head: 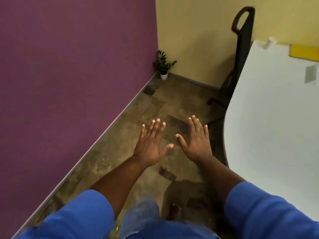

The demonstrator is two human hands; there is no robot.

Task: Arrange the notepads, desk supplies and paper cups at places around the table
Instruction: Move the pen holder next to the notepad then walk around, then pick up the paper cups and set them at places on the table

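No words, numbers or signs can be read.
Yellow pad (304, 53) on white table (269, 118): too blurry to tell if it has writing.
Grey slip (310, 74) on same table: too blurry as well.

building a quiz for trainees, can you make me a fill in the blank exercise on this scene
1. The left hand and right hand are spread flat above the floor and hold ____.
2. The potted plant stands in the ____ where the purple wall meets the yellow wall.
3. The notepad on the white table is ____ in colour.
Missing words: nothing; corner; yellow
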